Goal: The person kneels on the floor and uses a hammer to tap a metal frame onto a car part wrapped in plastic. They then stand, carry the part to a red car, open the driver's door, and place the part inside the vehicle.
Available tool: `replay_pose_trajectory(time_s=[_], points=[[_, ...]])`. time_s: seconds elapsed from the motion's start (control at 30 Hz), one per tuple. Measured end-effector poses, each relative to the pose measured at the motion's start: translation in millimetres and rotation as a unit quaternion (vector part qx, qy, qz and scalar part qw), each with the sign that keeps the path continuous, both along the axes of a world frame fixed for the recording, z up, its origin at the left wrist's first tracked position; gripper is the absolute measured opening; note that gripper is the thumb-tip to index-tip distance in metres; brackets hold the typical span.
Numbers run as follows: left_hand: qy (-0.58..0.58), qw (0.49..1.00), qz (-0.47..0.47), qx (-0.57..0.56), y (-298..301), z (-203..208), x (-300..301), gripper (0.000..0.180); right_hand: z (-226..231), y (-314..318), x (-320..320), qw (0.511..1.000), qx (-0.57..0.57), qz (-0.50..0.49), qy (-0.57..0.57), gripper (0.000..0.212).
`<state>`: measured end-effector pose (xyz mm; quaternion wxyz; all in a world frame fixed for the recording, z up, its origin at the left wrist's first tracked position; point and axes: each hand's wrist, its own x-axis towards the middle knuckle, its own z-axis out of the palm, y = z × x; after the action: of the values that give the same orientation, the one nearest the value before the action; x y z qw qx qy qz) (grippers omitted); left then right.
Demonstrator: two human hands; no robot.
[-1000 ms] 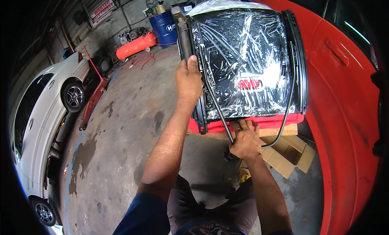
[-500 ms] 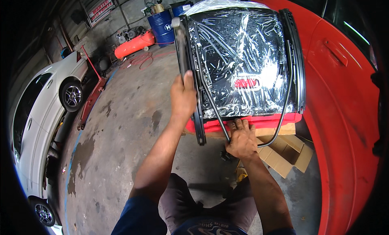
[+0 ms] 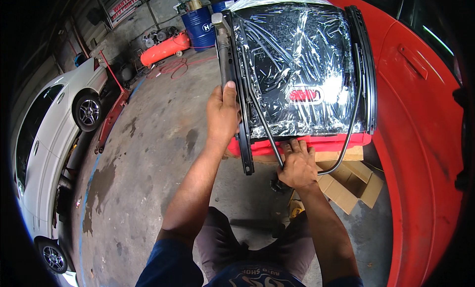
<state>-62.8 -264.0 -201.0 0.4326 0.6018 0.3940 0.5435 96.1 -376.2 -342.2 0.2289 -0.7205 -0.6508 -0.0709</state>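
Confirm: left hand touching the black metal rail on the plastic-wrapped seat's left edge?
Touching. The head view shows the left hand wrapped around the black metal rail, thumb laid along it, with no gap visible between them.

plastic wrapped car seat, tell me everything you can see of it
The car seat is turned underside up, black and red, wrapped in clear crinkled plastic film. Black metal slide rails run along its left and right edges, joined by a thin bent bar across the front. It rests on cardboard on the concrete floor beside a red car. The left hand grips the left rail; the right hand holds the bar.
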Motion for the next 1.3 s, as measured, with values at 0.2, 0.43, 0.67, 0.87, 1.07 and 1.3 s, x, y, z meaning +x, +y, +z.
replay_pose_trajectory(time_s=[0.2,0.43,0.67,0.87,1.07,1.3], points=[[-0.046,0.999,-0.009,-0.011,12,28,-1,0.041,0,0,-1,1.0,0.004,0.0,0.0,0.064],[-0.008,1.0,-0.01,-0.009,0,26,-2,0.041,0,-1,-2,1.0,0.006,-0.005,0.006,0.063],[0.006,1.0,0.001,-0.021,0,8,-1,0.042,3,-2,-1,1.0,-0.005,-0.002,0.003,0.064],[-0.021,1.0,0.002,-0.002,-4,-8,3,0.038,7,-1,-2,1.0,-0.021,-0.002,-0.001,0.065],[-0.033,0.999,-0.035,0.019,9,4,-1,0.041,5,-2,-1,1.0,-0.016,-0.002,-0.005,0.063],[-0.059,0.998,-0.01,-0.023,-3,-14,8,0.034,9,-3,0,1.0,-0.02,0.003,-0.002,0.063]])
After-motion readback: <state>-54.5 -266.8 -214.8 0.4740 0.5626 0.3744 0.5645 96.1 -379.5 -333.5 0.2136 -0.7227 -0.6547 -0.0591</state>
